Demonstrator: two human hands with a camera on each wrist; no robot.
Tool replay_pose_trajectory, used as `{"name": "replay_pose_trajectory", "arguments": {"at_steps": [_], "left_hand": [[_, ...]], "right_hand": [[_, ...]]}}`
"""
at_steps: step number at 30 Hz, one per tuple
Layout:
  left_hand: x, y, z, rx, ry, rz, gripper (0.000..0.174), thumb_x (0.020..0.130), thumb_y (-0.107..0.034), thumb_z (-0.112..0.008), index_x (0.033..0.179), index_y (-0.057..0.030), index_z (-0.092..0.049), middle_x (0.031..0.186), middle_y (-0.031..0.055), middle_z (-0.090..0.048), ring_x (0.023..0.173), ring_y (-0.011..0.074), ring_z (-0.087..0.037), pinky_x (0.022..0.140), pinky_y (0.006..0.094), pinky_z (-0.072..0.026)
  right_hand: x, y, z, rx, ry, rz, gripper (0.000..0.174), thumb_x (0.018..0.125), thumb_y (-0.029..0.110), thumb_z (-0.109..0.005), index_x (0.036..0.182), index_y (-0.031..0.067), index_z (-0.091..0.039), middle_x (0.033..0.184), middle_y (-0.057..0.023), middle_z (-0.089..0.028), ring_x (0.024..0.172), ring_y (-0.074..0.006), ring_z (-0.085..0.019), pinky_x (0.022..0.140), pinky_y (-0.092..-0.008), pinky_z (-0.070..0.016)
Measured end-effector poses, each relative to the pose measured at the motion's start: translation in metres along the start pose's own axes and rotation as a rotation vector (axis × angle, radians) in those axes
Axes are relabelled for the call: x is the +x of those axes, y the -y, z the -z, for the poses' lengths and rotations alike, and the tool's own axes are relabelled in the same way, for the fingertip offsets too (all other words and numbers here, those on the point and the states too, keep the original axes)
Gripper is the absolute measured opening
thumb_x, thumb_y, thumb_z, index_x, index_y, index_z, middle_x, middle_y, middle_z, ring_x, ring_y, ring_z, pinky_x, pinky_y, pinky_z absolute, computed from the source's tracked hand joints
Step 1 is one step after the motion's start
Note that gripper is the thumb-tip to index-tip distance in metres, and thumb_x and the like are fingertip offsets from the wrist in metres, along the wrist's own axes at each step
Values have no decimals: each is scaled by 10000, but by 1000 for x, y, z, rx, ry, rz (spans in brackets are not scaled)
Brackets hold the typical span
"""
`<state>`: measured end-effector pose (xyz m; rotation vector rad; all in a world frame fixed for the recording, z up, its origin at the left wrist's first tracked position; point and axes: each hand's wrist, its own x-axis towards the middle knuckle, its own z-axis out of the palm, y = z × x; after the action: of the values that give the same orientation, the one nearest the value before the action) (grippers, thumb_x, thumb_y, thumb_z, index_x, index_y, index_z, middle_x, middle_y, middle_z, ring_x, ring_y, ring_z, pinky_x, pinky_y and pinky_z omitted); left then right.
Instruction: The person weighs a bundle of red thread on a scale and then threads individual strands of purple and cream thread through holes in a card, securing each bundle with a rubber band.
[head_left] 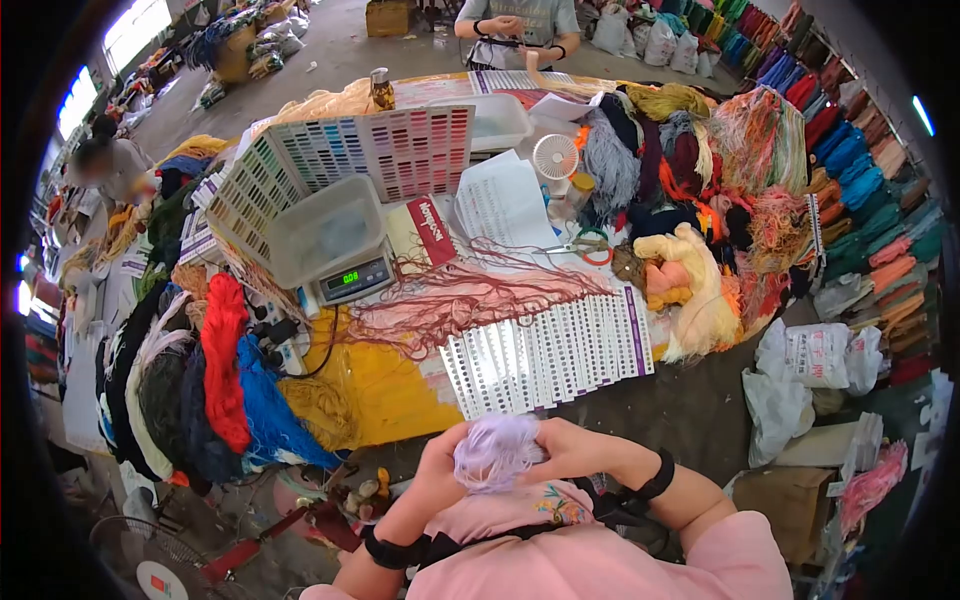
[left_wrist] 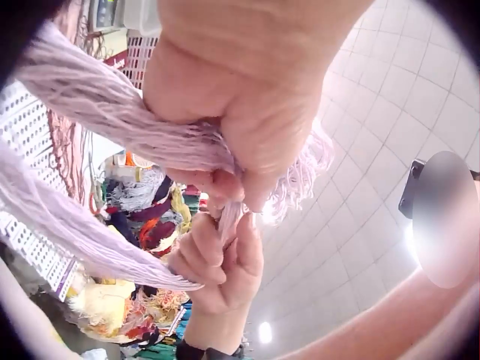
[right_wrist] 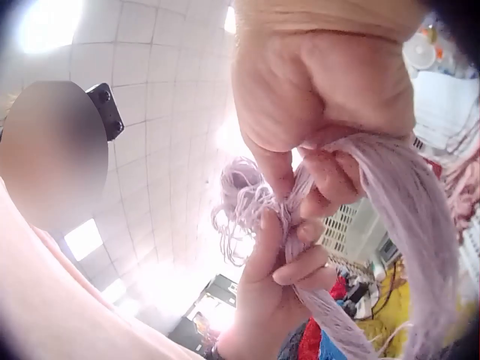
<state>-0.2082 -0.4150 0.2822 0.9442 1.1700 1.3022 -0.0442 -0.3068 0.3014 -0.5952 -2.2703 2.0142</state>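
A skein of pale lilac yarn point(head_left: 497, 455) is held in front of the person's chest, just off the table's near edge. My left hand point(head_left: 440, 468) grips one side of it and my right hand point(head_left: 580, 448) the other. In the left wrist view, the left thumb and fingers pinch the gathered lilac strands point(left_wrist: 180, 142), and loose looped ends spill beyond them. Close below, the right hand point(left_wrist: 217, 262) pinches the same bundle. Seen from the right wrist, long lilac strands point(right_wrist: 420, 225) hang down from both hands in a loop.
Perforated white thread cards point(head_left: 545, 350) lie along the table's near edge, beside dark red strands point(head_left: 450, 300). A scale point(head_left: 357, 281) bears a plastic tub point(head_left: 330, 235), with colour charts point(head_left: 420, 150) behind. Coloured skeins point(head_left: 225, 350) hang at left; scissors point(head_left: 590, 248) lie farther back.
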Motion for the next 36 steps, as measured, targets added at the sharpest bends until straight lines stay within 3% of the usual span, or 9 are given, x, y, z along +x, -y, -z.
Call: {"name": "replay_pose_trajectory", "arguments": {"at_steps": [8, 20, 23, 26, 28, 29, 32, 34, 36], "left_hand": [[-42, -30, 43, -138, 187, 454, 285, 742, -144, -609, 969, 2, -517, 735, -11, -530, 649, 43, -464, 555, 184, -382], [-148, 30, 142, -328, -418, 406, 177, 820, -193, -472, 784, -21, -496, 550, -23, -433, 460, 61, -391, 418, 202, -321], [-131, 60, 139, 649, -593, 133, 219, 775, -174, -516, 878, 18, -523, 678, 46, -511, 654, 132, -501, 586, 271, -411], [-92, -10, 86, 840, -445, 229, 260, 728, -99, -545, 965, 1, -511, 818, 78, -548, 798, 192, -519, 715, 295, -409], [-73, -12, 75, 150, 127, 133, 279, 730, -119, -540, 987, -13, -514, 903, 91, -557, 809, 225, -534, 722, 282, -405], [-63, -15, 56, 360, -35, -174, 307, 760, -191, -523, 1015, -21, -505, 913, 86, -556, 816, 219, -532, 729, 285, -404], [-32, -74, 41, -954, -482, -77, 417, 840, -361, -426, 1110, -45, -451, 938, 75, -549, 855, 196, -525, 767, 302, -400], [-33, -67, 89, -1445, -170, -334, 425, 871, -369, -355, 1163, -65, -404, 955, 85, -539, 902, 188, -511, 799, 312, -394], [-32, -81, 95, -1153, -98, -421, 420, 885, -352, -315, 1154, -42, -407, 1000, 101, -529, 939, 201, -507, 815, 309, -391]], "right_hand": [[3, 35, 28, 792, 12, -116, 169, 787, 137, -513, 830, -19, -562, 456, 21, -398, 356, -41, -282, 349, -193, -197], [-15, 47, 125, 1168, -263, 137, 146, 844, 165, -432, 740, 86, -497, 420, 77, -255, 317, -25, -229, 321, -193, -183], [3, 65, 91, 763, -240, -98, 120, 836, 174, -447, 795, 81, -513, 451, 77, -276, 336, -30, -240, 322, -190, -190], [38, 78, 40, 610, 200, -171, 151, 828, 195, -458, 864, 64, -522, 524, 72, -312, 406, -23, -275, 351, -181, -214], [57, 85, 9, 455, 518, -150, 154, 824, 188, -448, 858, 49, -504, 599, 56, -362, 488, -33, -330, 409, -185, -270], [70, 92, -18, 201, 620, 154, 164, 817, 189, -459, 840, 30, -494, 589, 36, -393, 497, -70, -362, 434, -215, -310], [83, 90, -32, -4, 683, 137, 176, 801, 185, -467, 800, 18, -522, 584, -30, -490, 524, -111, -448, 474, -254, -368], [95, 78, -31, -140, 664, -28, 150, 821, 139, -458, 846, 2, -513, 599, -41, -483, 556, -105, -444, 524, -252, -385], [110, 64, -29, -302, 577, 9, 151, 796, 147, -491, 853, 11, -523, 638, -80, -503, 617, -170, -497, 582, -295, -403]]}}
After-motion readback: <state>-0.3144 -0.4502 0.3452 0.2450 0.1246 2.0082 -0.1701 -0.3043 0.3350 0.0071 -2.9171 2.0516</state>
